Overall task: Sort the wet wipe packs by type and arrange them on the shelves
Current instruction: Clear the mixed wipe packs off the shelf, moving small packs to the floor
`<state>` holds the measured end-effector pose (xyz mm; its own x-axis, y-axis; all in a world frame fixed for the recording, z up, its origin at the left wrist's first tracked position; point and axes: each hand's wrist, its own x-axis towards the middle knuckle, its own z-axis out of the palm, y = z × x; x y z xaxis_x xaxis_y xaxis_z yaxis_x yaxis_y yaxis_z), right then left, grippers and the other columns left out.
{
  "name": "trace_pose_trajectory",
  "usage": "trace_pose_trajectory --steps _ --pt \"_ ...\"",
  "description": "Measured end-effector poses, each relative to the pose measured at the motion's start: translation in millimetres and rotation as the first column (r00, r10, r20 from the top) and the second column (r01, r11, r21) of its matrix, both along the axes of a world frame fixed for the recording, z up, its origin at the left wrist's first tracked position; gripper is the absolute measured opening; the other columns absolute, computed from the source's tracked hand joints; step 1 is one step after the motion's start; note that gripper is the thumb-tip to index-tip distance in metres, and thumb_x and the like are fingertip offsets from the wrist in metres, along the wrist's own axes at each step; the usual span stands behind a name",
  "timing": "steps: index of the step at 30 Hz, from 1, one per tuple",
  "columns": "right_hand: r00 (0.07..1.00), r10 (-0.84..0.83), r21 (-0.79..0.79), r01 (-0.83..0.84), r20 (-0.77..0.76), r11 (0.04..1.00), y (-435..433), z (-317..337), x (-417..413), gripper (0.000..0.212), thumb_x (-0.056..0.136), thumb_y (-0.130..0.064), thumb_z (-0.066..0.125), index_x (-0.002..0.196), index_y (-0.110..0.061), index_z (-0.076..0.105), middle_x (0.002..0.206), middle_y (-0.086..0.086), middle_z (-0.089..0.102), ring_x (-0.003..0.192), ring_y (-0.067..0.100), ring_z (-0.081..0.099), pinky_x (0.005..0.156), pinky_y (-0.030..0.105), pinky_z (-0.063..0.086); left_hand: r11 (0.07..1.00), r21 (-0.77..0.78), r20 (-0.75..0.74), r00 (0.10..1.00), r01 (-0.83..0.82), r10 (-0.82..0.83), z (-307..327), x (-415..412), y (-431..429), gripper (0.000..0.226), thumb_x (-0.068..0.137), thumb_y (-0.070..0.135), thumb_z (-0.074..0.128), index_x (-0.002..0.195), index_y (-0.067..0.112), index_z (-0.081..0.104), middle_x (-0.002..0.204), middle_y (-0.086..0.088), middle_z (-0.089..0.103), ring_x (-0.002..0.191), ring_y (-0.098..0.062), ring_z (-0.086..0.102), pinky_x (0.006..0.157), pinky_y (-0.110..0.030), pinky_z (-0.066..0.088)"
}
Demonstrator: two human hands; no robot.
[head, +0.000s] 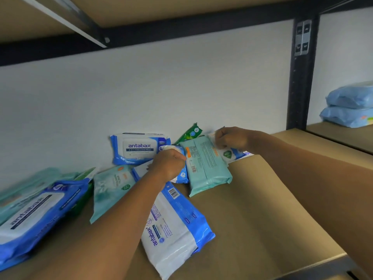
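Observation:
Wet wipe packs lie scattered on a brown shelf board [252,209]. A blue antabax pack [139,148] leans on the back wall. My left hand [168,165] grips a small blue-and-white pack [181,174] just in front of it. Beside it, a teal pack [207,166] lies back side up. My right hand [232,139] pinches a white pack with a green badge [228,153] near the wall. A green pack [189,134] stands behind the teal one. Below my left arm lies a large blue-and-white antabax pack [173,225].
At the left, more packs are piled: a blue antabax pack [36,215] and teal packs [112,186]. A black upright post [300,77] bounds the shelf at the right. Beyond it, two light blue packs [349,106] are stacked on the neighbouring shelf. Another shelf hangs overhead.

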<state>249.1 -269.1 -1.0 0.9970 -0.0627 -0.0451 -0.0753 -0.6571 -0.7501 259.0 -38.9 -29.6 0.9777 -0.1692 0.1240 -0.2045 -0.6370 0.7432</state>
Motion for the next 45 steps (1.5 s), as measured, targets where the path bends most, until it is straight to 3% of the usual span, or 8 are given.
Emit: trace_pose_trajectory --steps 7,12,15,23,27,33,37,45 --pt "0.983 -0.051 0.1 0.069 -0.175 0.993 -8 6 -17 0.026 0.08 -0.011 0.067 0.106 -0.012 0.064 0.112 0.014 0.07 0.103 0.034 0.069 0.094 0.05 0.055 0.994 -0.1 -0.066 0.997 0.04 -0.046 1 -12 -1 0.025 0.086 0.002 0.066 0.101 0.02 0.076 0.11 -0.004 0.067 0.098 -0.021 0.061 0.086 -0.032 0.052" --pt "0.93 -0.035 0.257 0.137 -0.365 0.957 -18 -8 -44 0.042 0.08 -0.006 0.071 0.121 -0.001 0.064 0.111 0.019 0.072 0.096 0.034 0.071 0.07 0.043 0.06 0.989 -0.122 -0.148 0.984 0.081 -0.099 10 -31 -4 0.031 0.085 -0.002 0.064 0.107 0.019 0.075 0.088 0.002 0.063 0.063 -0.006 0.048 0.052 -0.015 0.037" --pt "0.925 -0.04 0.291 0.16 -0.379 0.943 -24 -11 -70 0.04 0.08 -0.003 0.067 0.12 -0.001 0.064 0.11 0.02 0.072 0.101 0.036 0.07 0.094 0.051 0.054 0.986 -0.101 -0.168 0.975 0.13 -0.145 13 -51 -7 0.029 0.086 0.001 0.065 0.105 0.021 0.074 0.095 0.001 0.065 0.071 -0.006 0.053 0.055 -0.014 0.041" --pt "0.97 -0.23 0.315 0.243 -0.078 0.918 -18 11 -162 0.01 0.09 -0.005 0.064 0.093 -0.014 0.065 0.081 0.008 0.069 0.055 0.015 0.063 0.044 0.02 0.042 0.955 -0.287 0.058 0.996 0.078 -0.064 35 -119 12 0.022 0.09 0.012 0.065 0.092 0.034 0.07 0.112 -0.003 0.068 0.087 -0.023 0.066 0.077 -0.035 0.057" --pt "0.983 -0.172 0.414 0.129 0.068 0.901 12 33 -212 0.005 0.092 -0.016 0.062 0.095 -0.018 0.065 0.093 0.021 0.068 0.078 0.026 0.056 0.066 0.035 0.039 0.935 -0.338 0.083 0.993 0.11 -0.086 53 -172 43 0.02 0.094 0.014 0.06 0.104 0.029 0.07 0.112 0.0 0.066 0.079 -0.011 0.06 0.061 -0.017 0.047" --pt "0.993 0.062 0.481 -0.102 0.097 0.871 87 44 -301 0.011 0.094 -0.023 0.058 0.102 -0.021 0.066 0.105 0.015 0.071 0.089 0.024 0.064 0.084 0.043 0.048 0.879 -0.459 -0.123 0.97 0.13 -0.207 50 -259 98 0.034 0.098 0.015 0.043 0.111 0.035 0.067 0.114 -0.007 0.064 0.084 -0.021 0.061 0.075 -0.04 0.052" --pt "0.99 0.124 0.36 -0.138 0.062 0.923 134 13 -356 0.013 0.098 -0.02 0.054 0.103 -0.024 0.065 0.077 -0.005 0.066 0.066 0.011 0.056 0.06 0.023 0.043 0.925 -0.347 -0.065 0.98 0.153 -0.187 19 -310 141 0.031 0.098 0.017 0.055 0.113 0.043 0.066 0.112 0.008 0.061 0.085 -0.009 0.06 0.082 -0.022 0.05" --pt "0.97 0.221 0.449 -0.155 -0.099 0.88 195 -114 -399 0.012 0.097 -0.017 0.062 0.109 -0.015 0.059 0.088 0.004 0.072 0.076 0.014 0.069 0.066 0.027 0.053 0.951 -0.302 -0.179 0.976 0.063 -0.121 -90 -378 201 0.03 0.094 0.021 0.064 0.116 0.042 0.066 0.111 0.006 0.07 0.091 -0.007 0.068 0.08 -0.026 0.056"
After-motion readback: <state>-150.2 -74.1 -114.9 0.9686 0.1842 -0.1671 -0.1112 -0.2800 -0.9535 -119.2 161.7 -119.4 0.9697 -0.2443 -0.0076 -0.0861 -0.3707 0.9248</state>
